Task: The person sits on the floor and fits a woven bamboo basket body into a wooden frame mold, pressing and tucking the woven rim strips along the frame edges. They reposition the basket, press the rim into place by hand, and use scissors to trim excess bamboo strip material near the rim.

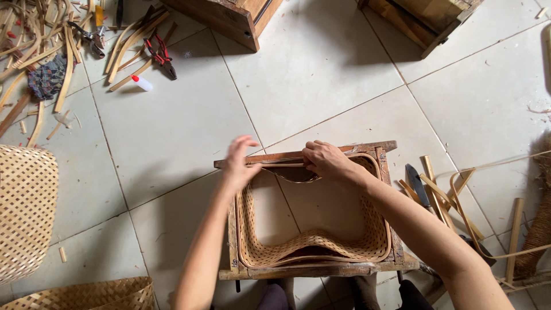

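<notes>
Two hands were seen from the head camera at the far side of a wooden frame laid on the tiled floor, with a woven bamboo band fitted inside it. The left hand was held open with fingers spread against the far rail, while the right hand was closed on the band's rim there. A knife and bamboo strips were laid just beside the frame, and woven baskets were kept well apart.

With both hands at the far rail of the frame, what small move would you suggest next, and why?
Probably press the woven band outward against the far rail of the wooden frame. There it sags inward, away from the rail, between the left hand and the right hand.
</notes>
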`<state>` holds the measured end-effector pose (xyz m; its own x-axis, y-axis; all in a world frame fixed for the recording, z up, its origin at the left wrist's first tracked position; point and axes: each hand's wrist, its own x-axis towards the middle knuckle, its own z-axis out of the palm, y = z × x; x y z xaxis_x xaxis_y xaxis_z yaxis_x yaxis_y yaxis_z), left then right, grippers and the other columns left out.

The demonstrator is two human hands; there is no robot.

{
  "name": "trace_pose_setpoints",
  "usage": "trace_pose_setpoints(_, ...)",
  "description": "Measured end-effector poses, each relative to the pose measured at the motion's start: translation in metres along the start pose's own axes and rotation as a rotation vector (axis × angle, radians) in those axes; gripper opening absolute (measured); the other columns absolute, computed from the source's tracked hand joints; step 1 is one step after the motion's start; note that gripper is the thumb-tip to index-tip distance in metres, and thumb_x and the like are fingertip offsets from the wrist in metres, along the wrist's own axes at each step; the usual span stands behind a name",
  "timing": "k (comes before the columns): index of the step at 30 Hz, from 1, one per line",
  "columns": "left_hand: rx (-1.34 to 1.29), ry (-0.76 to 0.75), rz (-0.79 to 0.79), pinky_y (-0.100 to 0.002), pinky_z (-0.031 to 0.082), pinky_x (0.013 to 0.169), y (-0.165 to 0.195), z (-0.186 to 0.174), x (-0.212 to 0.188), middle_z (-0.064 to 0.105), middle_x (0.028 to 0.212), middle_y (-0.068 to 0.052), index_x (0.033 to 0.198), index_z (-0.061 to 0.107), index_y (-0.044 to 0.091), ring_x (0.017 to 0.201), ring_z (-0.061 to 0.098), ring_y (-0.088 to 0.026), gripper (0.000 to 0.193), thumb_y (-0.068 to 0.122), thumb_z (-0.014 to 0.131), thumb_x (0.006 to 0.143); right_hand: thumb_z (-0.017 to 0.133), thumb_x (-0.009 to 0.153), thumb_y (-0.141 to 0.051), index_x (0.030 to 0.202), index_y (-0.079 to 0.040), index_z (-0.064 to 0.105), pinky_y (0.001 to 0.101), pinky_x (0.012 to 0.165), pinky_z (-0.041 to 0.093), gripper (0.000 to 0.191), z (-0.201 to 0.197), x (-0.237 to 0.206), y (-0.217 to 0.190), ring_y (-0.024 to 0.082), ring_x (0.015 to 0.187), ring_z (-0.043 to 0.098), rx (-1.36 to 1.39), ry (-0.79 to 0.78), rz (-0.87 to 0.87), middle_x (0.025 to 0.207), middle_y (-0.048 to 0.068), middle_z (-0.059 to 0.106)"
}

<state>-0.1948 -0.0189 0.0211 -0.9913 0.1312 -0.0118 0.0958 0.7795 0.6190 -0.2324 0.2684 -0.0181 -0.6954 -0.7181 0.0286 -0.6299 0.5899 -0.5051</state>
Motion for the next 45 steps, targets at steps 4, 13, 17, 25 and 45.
trace_pose_setpoints(4, 0.106, -0.153, -0.195, -0.045, 0.044, 0.112, -0.025, -0.018, -0.014, 0.058, 0.136, -0.005, 0.127, 0.055, 0.016, 0.128, 0.056, -0.026, 0.066, 0.018, 0.089, 0.07, 0.079, 0.079, -0.012, 0.086, -0.006, 0.064, 0.0408, 0.086, 0.053, 0.018, -0.005, 0.0, -0.003, 0.028, 0.095, 0.061, 0.047, -0.018, 0.009, 0.092, 0.008, 0.063)
trace_pose_setpoints(13, 0.269, -0.038, -0.081, -0.058, 0.028, 0.123, -0.069, 0.026, -0.019, 0.071, 0.12, -0.01, 0.124, 0.063, 0.013, 0.116, 0.067, -0.027, 0.056, 0.011, 0.087, 0.074, 0.075, 0.085, -0.014, 0.089, -0.005, 0.063, 0.0394, 0.088, 0.054, 0.016, -0.008, 0.002, -0.005, 0.024, 0.091, 0.061, 0.015, -0.077, 0.04, 0.092, 0.007, 0.062)
trace_pose_setpoints(17, 0.25, -0.019, -0.06, -0.058, 0.027, 0.121, -0.076, 0.032, -0.019, 0.071, 0.123, -0.012, 0.121, 0.065, 0.014, 0.127, 0.06, -0.032, 0.054, 0.007, 0.088, 0.072, 0.074, 0.086, -0.013, 0.088, -0.004, 0.063, 0.0391, 0.087, 0.055, 0.015, -0.007, 0.001, -0.003, 0.024, 0.09, 0.061, 0.005, -0.083, 0.035, 0.092, 0.007, 0.063)
trace_pose_setpoints(25, 0.346, -0.087, -0.05, -0.055, 0.017, 0.13, -0.021, 0.019, -0.023, 0.038, 0.158, -0.009, 0.149, 0.043, 0.019, 0.151, 0.034, -0.027, 0.088, 0.015, 0.087, 0.073, 0.074, 0.084, -0.014, 0.086, -0.005, 0.063, 0.0401, 0.087, 0.054, 0.015, 0.001, -0.002, -0.002, 0.026, 0.09, 0.062, -0.022, -0.011, -0.003, 0.091, 0.009, 0.063)
trace_pose_setpoints(45, 0.42, 0.082, 0.54, -0.041, 0.05, 0.086, 0.018, 0.126, 0.013, 0.062, 0.103, -0.009, 0.11, 0.063, 0.003, 0.093, 0.061, -0.025, 0.07, 0.067, 0.072, 0.08, 0.075, 0.078, -0.009, 0.113, 0.002, 0.065, 0.0411, 0.091, 0.056, 0.038, 0.011, 0.001, 0.011, 0.031, 0.099, 0.067, 0.002, -0.006, -0.038, 0.108, 0.015, 0.069)
